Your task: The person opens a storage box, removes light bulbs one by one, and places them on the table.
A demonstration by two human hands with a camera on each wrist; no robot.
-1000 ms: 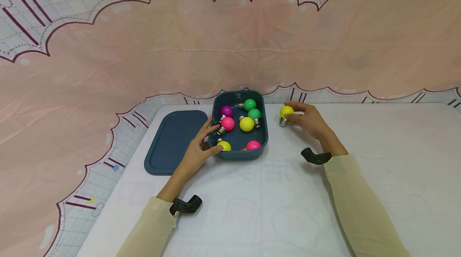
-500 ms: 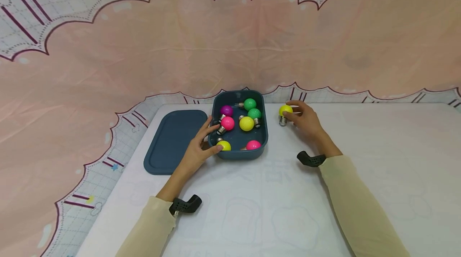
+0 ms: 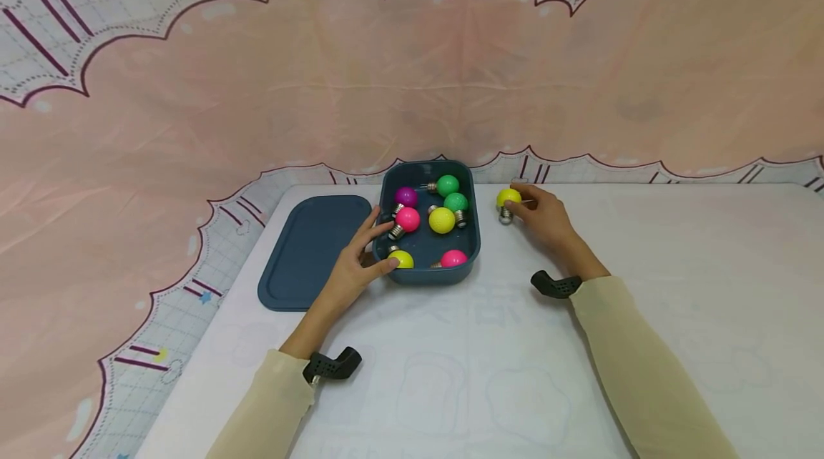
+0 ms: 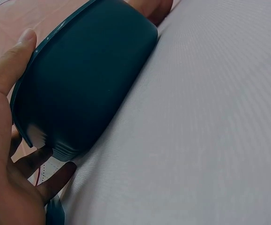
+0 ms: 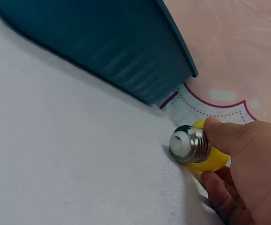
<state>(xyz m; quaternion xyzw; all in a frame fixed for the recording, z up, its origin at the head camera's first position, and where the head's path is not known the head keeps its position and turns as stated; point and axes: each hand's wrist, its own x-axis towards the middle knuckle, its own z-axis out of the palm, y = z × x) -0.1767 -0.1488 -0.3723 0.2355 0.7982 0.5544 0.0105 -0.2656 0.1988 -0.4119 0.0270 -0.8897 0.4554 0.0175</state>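
Observation:
A dark blue box (image 3: 426, 277) holds several coloured light bulbs: yellow, pink, green and purple, each with a metal screw base. My left hand (image 3: 352, 259) grips its near-left corner, the thumb at the front rim and the fingers along the left side. In the left wrist view the box's wall (image 4: 84, 70) lies between the thumb (image 4: 16, 61) and the other fingers. To the right of the box, my right hand (image 3: 547, 214) pinches a yellow light bulb (image 3: 508, 197) by its round part. The bulb's screw base (image 5: 190, 144) points down, close to the white table.
A flat dark blue lid (image 3: 309, 252) lies on the white table (image 3: 476, 359), left of the box and partly behind the left hand. A peach patterned cloth (image 3: 412, 87) hangs behind the table's back edge. Each wrist carries a black strap-on mount.
The right hand has moved slightly left with the yellow light bulb, nearer the box. The left hand and the box have stayed in place.

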